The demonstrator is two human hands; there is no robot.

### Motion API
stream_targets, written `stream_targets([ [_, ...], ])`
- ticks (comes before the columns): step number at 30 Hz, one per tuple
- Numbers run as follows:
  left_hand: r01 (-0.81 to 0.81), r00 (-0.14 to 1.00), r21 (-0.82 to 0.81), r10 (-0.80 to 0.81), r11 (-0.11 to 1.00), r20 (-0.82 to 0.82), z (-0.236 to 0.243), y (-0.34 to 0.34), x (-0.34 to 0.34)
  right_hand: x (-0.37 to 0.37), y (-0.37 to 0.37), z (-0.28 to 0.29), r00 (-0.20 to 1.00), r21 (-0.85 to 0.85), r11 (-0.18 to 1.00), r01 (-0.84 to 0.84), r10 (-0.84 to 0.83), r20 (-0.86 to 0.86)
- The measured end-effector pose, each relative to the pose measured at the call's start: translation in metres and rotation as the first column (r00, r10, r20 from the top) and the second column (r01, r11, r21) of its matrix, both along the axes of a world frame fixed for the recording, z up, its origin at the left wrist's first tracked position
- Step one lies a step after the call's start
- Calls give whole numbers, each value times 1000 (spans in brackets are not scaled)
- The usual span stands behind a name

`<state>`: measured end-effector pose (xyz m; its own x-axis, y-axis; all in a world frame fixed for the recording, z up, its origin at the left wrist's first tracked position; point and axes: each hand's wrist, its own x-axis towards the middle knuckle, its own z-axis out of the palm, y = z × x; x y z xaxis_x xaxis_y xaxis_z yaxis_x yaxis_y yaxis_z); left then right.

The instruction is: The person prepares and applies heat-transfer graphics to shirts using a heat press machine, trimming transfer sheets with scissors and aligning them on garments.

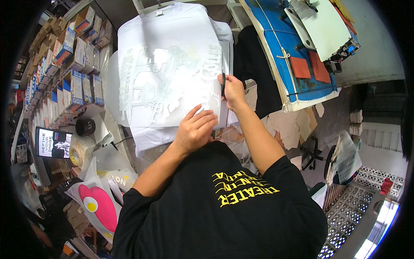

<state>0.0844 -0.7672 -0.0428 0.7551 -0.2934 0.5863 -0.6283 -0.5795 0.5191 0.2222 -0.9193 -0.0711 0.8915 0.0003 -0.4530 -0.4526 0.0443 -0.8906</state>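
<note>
A white T-shirt lies spread in front of me. Over its front rests a translucent sheet with a pale, mirrored-looking print. My left hand lies at the sheet's near edge, right of its middle, fingers stretched out and nothing in them. At the sheet's right edge, my right hand is closed round a slim black tool. Its working end is hidden, so its exact kind cannot be made out.
Rows of open cardboard boxes stand at the left, above a phone, a black mug and a tape roll. A blue-topped table with red pads stands at the right. Dark cloth lies between.
</note>
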Motion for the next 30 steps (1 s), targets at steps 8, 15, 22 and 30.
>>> stream_targets([
  [8, 88, 985, 79, -75, 993, -157, -12, 5, -16, 44, -4, -6, 1000, 55, 998, 0, -2, 28],
  [15, -522, 699, 442, 663, 730, -270, -33, 48, 11, 31, -54, -4, 941, -460, 881, 112, 54, 333],
  [22, -282, 869, 528, 446, 801, -212, -36, 122, 43, -62, -118, 18, 991, -259, 965, -45, 76, 110],
  [30, -248, 929, 371, 329, 895, -171, -28, 160, 93, -164, -107, -22, 947, 122, 946, -300, 311, -85],
])
